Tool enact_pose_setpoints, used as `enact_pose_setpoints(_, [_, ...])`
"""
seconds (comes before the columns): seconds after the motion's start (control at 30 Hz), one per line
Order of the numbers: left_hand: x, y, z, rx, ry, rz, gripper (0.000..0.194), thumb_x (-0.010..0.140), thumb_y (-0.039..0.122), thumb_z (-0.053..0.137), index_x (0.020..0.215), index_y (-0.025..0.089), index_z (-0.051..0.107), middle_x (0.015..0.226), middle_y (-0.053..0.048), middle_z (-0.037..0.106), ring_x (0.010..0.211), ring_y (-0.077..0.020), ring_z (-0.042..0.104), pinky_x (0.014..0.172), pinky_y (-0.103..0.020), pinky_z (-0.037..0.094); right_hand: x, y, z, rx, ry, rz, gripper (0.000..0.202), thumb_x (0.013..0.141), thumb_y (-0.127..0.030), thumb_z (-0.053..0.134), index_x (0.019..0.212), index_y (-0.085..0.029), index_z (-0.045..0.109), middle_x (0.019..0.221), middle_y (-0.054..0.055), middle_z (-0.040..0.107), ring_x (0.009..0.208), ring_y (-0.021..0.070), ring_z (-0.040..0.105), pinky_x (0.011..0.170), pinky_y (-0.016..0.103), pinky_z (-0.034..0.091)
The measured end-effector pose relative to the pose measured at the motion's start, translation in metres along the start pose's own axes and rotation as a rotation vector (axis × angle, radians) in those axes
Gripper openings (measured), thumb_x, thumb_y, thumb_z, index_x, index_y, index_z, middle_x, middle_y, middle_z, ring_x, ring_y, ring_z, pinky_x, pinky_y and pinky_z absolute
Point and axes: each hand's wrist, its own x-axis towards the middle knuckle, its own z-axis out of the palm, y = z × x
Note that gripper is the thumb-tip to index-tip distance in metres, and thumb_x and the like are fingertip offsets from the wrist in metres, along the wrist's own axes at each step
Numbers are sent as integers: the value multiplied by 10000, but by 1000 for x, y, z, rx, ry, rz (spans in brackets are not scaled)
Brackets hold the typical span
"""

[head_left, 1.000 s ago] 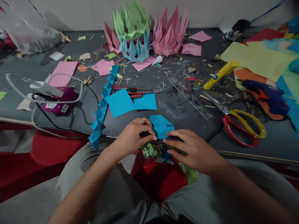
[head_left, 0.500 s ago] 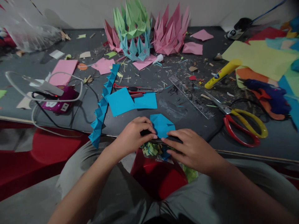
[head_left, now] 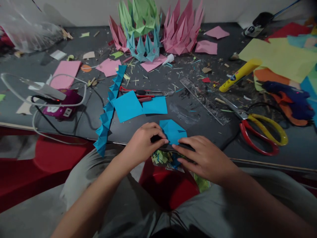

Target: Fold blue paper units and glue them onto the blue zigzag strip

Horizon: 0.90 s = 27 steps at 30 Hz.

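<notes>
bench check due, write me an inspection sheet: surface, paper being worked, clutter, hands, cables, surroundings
surface: dark table, smeared, strewn with scraps.
paper: folded blue paper at the near edge; blue strip to its left, one end overhanging; two blue sheets beyond, partly overlapping.
clutter: scissors, cutter, ruler, yellow tube, glue gun.
hands: left hand and right hand touch the folded blue paper; whether either pinches it is unclear.
cables: white cable looped by a purple box; dark cord near the scissors.
surroundings: wall behind, red seat below.
</notes>
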Motion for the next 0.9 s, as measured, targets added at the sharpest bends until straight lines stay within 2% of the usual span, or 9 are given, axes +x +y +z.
enact_pose_setpoints(0.53, [2, 5, 4, 19, 18, -57, 63, 744, 169, 638, 694, 154, 602, 773, -19, 587, 768, -158, 558, 661, -285, 429, 4, -12, 0, -107, 4, 33, 277, 863, -251, 470, 1059, -127, 621, 966, 115, 633, 828, 218, 558, 714, 355, 447])
enact_pose_setpoints(0.8, [3, 4, 3, 36, 15, -26, 54, 742, 149, 629, 696, 152, 600, 772, -16, 584, 768, -152, 557, 671, -274, 422, 9, -19, 2, -139, -21, 85, 304, 855, -305, 490, 1086, -154, 617, 944, 105, 632, 769, 211, 551, 671, 355, 422])
enact_pose_setpoints(0.9, [3, 3, 3, 31, 11, -24, 50, 742, 149, 635, 701, 150, 606, 772, -15, 585, 767, -147, 557, 669, -266, 418, 10, -19, 2, -137, 9, 83, 271, 848, -282, 502, 1043, -148, 635, 915, 98, 638, 757, 209, 562, 660, 351, 431])
